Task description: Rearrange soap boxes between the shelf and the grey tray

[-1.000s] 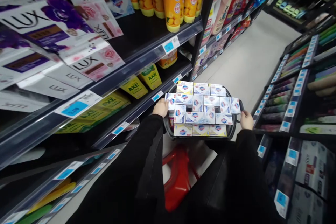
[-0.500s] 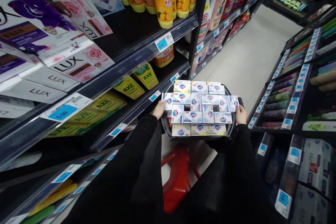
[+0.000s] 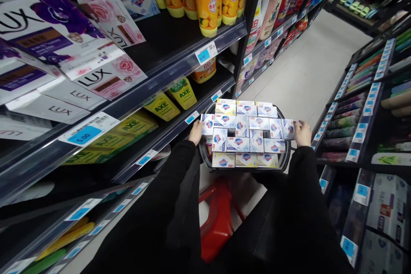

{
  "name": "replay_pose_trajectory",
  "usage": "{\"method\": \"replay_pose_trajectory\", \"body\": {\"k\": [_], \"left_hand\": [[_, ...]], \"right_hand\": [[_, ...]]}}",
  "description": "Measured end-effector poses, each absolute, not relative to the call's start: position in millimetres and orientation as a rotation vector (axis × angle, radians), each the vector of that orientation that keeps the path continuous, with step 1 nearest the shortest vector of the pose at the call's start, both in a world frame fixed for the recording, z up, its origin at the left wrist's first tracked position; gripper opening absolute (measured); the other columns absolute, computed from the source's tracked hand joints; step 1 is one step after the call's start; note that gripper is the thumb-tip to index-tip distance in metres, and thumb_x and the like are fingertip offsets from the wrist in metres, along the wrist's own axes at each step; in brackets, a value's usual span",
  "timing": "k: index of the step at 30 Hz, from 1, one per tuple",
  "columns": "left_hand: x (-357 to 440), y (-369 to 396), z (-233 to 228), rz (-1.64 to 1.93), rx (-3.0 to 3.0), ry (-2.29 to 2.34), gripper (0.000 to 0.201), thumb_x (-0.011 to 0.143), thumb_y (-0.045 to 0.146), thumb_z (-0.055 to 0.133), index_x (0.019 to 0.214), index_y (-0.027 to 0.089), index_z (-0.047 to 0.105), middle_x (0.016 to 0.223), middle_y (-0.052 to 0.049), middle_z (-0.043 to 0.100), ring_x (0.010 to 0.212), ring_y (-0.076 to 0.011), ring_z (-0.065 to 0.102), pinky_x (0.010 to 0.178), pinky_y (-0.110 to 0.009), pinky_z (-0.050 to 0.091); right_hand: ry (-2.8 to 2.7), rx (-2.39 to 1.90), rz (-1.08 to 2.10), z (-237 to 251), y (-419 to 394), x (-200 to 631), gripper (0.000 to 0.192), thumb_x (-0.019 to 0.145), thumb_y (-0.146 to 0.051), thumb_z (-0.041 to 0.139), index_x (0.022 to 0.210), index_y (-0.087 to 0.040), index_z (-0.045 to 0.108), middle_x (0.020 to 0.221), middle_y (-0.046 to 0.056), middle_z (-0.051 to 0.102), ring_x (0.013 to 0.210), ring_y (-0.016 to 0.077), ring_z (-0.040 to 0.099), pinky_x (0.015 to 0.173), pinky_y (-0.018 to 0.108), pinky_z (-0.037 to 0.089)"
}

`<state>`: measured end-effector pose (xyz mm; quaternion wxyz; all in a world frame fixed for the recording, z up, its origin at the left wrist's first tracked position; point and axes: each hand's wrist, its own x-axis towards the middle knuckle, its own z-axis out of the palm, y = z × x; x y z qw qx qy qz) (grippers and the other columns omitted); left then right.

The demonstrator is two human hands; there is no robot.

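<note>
Several white-and-blue soap boxes, some with yellow edges, lie in rows across a dark oval basket. My left hand is closed at the outer end of the leftmost soap box, its fingertips on the edge. At the other side my right hand has bent fingers at the outer end of the rightmost soap box, which juts past the basket's rim. The undersides of both boxes are hidden. Gaps show between some boxes in the middle rows.
A red plastic stool or frame stands between my legs. On the left, shelves carry LUX soap packs, yellow AXE bottles and orange bottles. More shelving lines the right, with an aisle floor beyond the basket.
My right hand has shifted outward to the right, its fingers now further towards the box's outer end. My left hand stays at the left box. The whole view has drifted slightly.
</note>
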<state>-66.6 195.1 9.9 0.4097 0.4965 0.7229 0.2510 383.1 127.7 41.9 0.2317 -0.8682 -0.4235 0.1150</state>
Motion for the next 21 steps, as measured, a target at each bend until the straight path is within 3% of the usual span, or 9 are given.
{"method": "replay_pose_trajectory", "body": {"k": [2, 4, 12, 21], "left_hand": [[-65.0, 198.2, 24.5, 0.755, 1.312, 1.86, 0.048, 0.096, 0.031, 0.038, 0.14, 0.013, 0.048, 0.145, -0.015, 0.05, 0.134, -0.0243, 0.047, 0.113, -0.037, 0.034], [-57.6, 207.4, 41.1, 0.839, 1.503, 1.832, 0.048, 0.096, 0.029, 0.039, 0.141, 0.015, 0.047, 0.145, -0.011, 0.05, 0.136, -0.0222, 0.042, 0.116, -0.035, 0.029], [-4.4, 257.7, 66.0, 0.057, 1.838, 1.75, 0.056, 0.09, 0.039, 0.052, 0.141, 0.017, 0.049, 0.12, -0.018, 0.067, 0.128, -0.0339, 0.047, 0.113, -0.056, 0.02], [-2.7, 257.3, 54.2, 0.111, 1.892, 1.784, 0.057, 0.092, 0.036, 0.052, 0.146, 0.022, 0.045, 0.114, -0.013, 0.07, 0.118, -0.0324, 0.057, 0.114, -0.058, 0.016]], "right_hand": [[-1.283, -2.296, 0.383, 51.2, 158.4, 374.8, 0.055, 0.088, -0.041, 0.041, 0.127, -0.007, 0.059, 0.126, 0.021, 0.062, 0.118, 0.0284, 0.056, 0.102, 0.041, 0.041], [-1.385, -2.277, 0.482, 56.4, 189.3, 363.6, 0.051, 0.089, -0.038, 0.044, 0.128, -0.01, 0.06, 0.126, 0.018, 0.063, 0.119, 0.0272, 0.057, 0.103, 0.04, 0.04], [-1.524, -2.474, 0.528, 58.6, 230.4, 333.5, 0.04, 0.081, -0.033, 0.064, 0.117, -0.017, 0.07, 0.101, 0.012, 0.072, 0.098, 0.0272, 0.065, 0.09, 0.038, 0.047], [-1.599, -2.431, 0.395, 50.6, 225.5, 333.3, 0.043, 0.078, -0.04, 0.065, 0.115, -0.019, 0.071, 0.102, 0.011, 0.071, 0.096, 0.0266, 0.064, 0.09, 0.037, 0.046]]}}
